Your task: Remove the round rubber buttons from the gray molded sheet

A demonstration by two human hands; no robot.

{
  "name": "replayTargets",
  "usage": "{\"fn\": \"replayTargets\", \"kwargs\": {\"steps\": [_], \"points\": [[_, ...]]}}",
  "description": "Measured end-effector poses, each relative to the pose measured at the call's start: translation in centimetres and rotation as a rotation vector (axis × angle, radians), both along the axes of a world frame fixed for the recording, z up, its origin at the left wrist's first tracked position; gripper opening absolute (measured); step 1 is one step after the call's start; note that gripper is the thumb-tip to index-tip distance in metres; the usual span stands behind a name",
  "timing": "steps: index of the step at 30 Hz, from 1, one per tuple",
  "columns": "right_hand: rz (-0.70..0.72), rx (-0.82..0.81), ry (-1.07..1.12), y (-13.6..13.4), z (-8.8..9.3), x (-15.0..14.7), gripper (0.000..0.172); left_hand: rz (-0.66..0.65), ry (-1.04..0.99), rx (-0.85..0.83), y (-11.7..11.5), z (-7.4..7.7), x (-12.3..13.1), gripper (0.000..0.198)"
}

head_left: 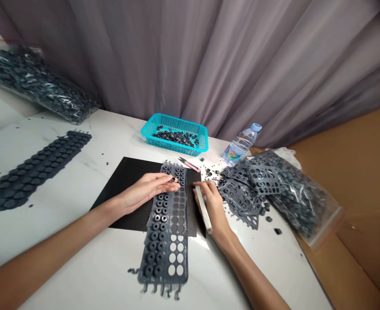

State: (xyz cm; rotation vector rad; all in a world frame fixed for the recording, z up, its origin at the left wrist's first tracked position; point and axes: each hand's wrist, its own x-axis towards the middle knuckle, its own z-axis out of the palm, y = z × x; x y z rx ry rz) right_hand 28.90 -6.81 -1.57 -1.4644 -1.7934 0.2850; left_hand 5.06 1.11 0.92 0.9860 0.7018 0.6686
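Observation:
A long strip of dark grey moulded rubber parts lies across a black sheet and the white table. Its left rows carry ring-shaped pieces; along the right, several holes stand empty. My left hand is over the strip's upper half, thumb and fingers pinched on a small black rubber piece. Just right of the strip, my right hand is closed around a pale, flat bar; whatever tip it has is hidden. Pink-handled snips lie beyond the strip's far end.
A turquoise basket holds small black pieces. Right of it stand a water bottle, punched-out rubber sheets and a filled plastic bag. At left are another rubber strip and a big filled bag. Cardboard borders the right.

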Motion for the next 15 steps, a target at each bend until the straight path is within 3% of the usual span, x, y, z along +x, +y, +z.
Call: {"fn": "replayTargets", "kwargs": {"steps": [4,12,15], "points": [[0.021,-0.009,-0.077,0.12,-0.32,0.65,0.040,-0.004,-0.008,-0.009,0.00,0.39,0.12,0.033],[0.017,0.022,-0.131,0.49,-0.30,0.52,0.038,-0.005,-0.029,0.000,-0.42,0.51,0.19,0.035],[0.032,0.050,-0.138,0.59,-0.66,0.54,0.040,0.005,-0.016,0.106,0.41,0.28,0.61,0.035]]}}
